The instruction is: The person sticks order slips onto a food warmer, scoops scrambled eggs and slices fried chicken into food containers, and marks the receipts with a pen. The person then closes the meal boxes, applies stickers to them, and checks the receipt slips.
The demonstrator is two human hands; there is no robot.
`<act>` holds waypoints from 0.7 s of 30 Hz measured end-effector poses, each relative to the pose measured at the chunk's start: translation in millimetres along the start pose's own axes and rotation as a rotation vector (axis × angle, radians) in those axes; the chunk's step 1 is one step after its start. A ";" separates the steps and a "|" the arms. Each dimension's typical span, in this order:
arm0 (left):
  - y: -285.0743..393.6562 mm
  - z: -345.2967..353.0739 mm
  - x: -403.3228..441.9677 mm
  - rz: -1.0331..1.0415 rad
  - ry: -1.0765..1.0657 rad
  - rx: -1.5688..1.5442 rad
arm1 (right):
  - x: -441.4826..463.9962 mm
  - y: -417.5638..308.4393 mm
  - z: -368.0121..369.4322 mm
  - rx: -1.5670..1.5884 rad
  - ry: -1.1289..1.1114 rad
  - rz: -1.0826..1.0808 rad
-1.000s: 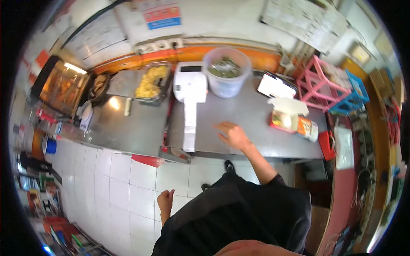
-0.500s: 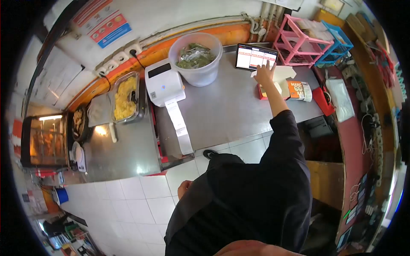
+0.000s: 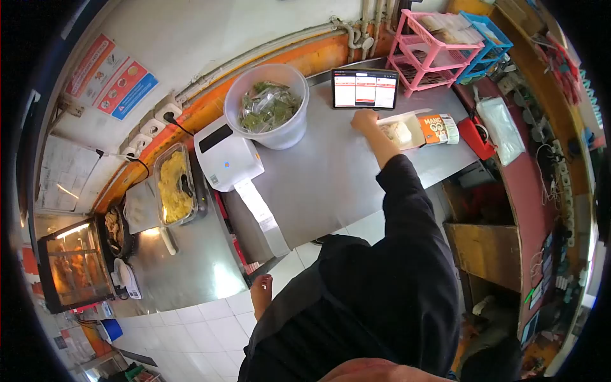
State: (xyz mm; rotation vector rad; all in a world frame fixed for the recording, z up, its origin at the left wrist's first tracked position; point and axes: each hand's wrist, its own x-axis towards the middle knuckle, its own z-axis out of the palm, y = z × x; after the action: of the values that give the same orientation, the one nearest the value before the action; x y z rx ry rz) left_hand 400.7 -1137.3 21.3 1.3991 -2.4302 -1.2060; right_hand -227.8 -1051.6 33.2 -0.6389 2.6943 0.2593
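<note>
My right hand [image 3: 365, 121] is over the steel counter, just below the tablet [image 3: 364, 89], whose lit screen has white and red panels. Its fingers are curled in, with nothing visible in them. Close on its right lies an open carton box [image 3: 410, 127] with a pale, white-wrapped item [image 3: 397, 133] inside. The box's orange printed flap [image 3: 436, 130] points right. My left hand [image 3: 261, 291] hangs low beside my body near the counter's front edge, fingers loosely closed and apparently holding nothing.
A white label printer [image 3: 227, 156] trails a long paper strip [image 3: 256, 209]. Behind it stands a tub [image 3: 299, 124] of bagged greens. Left are a yellow food container [image 3: 175, 184] and a lit display case [image 3: 75, 264]. Pink racks [image 3: 428, 48] and a red holder [image 3: 474, 138] stand right.
My right hand has drawn back from the tablet screen, down and left, its spread fingers now curled. The tablet's display has changed. My left hand shows more fully; the view has shifted.
</note>
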 end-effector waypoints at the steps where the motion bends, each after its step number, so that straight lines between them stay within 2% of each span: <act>1: -5.0 0.8 4.6 0.032 -0.012 -0.028 | 5.6 -6.1 -7.4 0.029 -0.058 0.036; 3: -46.7 7.3 12.4 0.037 -0.047 -0.103 | 24.8 -13.2 -4.7 -0.023 -0.044 0.045; 5: -57.3 8.5 13.5 -0.095 -0.051 -0.249 | 71.8 -14.2 19.0 -0.080 0.022 0.068; 6: -57.0 2.8 8.6 0.020 -0.074 -0.097 | 66.5 -19.3 5.1 -0.060 -0.030 0.172; 9: -32.6 -11.9 -10.3 -0.011 -0.024 -0.002 | 72.7 -18.9 -8.2 0.078 -0.062 0.209; 10: -93.2 0.5 -6.0 -0.033 -0.112 0.042 | 71.1 -22.4 -10.5 0.072 -0.040 0.253; 13: -28.1 -19.9 -19.6 -0.110 -0.020 0.004 | 63.7 -26.3 -17.2 0.107 0.025 0.299; 19: -94.0 -5.7 -16.9 -0.059 -0.008 -0.027 | 72.5 -23.8 -35.5 0.115 0.083 0.286; 20: -101.0 -5.6 -16.6 -0.092 -0.020 -0.026 | 69.0 -27.9 -39.8 0.092 0.095 0.290; 21: -82.3 -15.4 -14.0 -0.213 -0.084 -0.044 | 63.7 -35.4 -43.2 0.071 0.108 0.293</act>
State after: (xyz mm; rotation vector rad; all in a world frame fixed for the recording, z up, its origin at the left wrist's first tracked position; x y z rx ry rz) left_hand 472.5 -1157.9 -19.2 1.6614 -2.3390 -1.3793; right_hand -277.4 -1119.2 45.1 -0.2417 2.8827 0.2068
